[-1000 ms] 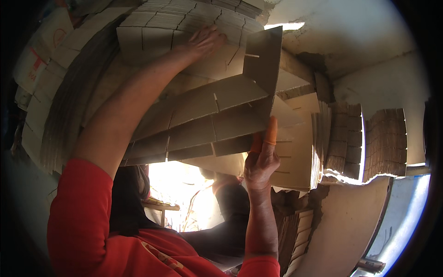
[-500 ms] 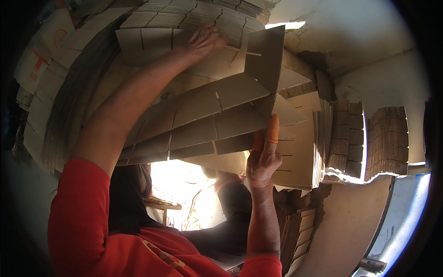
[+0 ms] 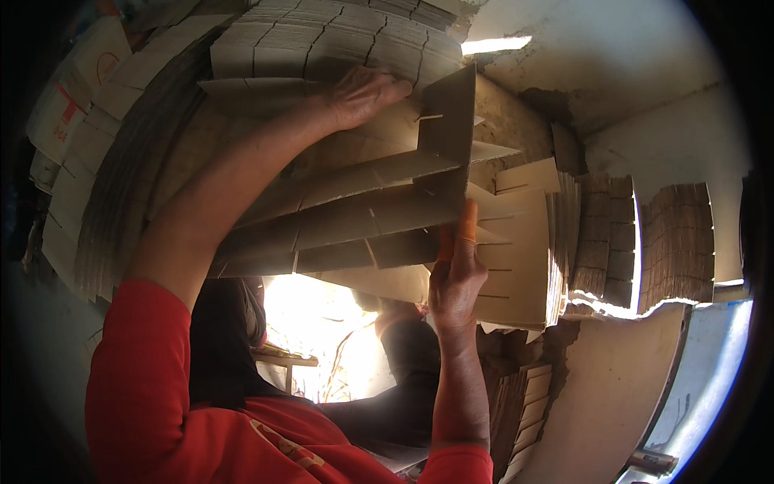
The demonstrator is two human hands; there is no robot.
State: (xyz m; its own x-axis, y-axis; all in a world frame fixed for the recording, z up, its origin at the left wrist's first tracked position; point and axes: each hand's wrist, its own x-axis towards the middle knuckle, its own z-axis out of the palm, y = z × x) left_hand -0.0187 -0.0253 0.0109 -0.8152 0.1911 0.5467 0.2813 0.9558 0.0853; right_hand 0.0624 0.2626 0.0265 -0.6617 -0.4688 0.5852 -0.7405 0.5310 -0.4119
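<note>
I hold up a slotted cardboard divider grid (image 3: 363, 202) made of interlocked brown strips. My left hand (image 3: 364, 95) lies flat on its upper edge, fingers spread over the top strip. At the grid's lower right my right hand (image 3: 456, 270) presses against a crosswise strip (image 3: 448, 129), fingers closed on the card, with an orange cover on one fingertip. Both arms wear red sleeves.
Tall stacks of flat cardboard strips (image 3: 322, 36) rise behind the grid and curve down the left side (image 3: 89, 210). More bundled card pieces (image 3: 605, 234) stand at the right by a cracked pale wall (image 3: 629, 73). A dark-clothed person (image 3: 234, 347) sits below.
The grid has shifted slightly up and left with both hands. My right hand slid a little higher along the crosswise strip.
</note>
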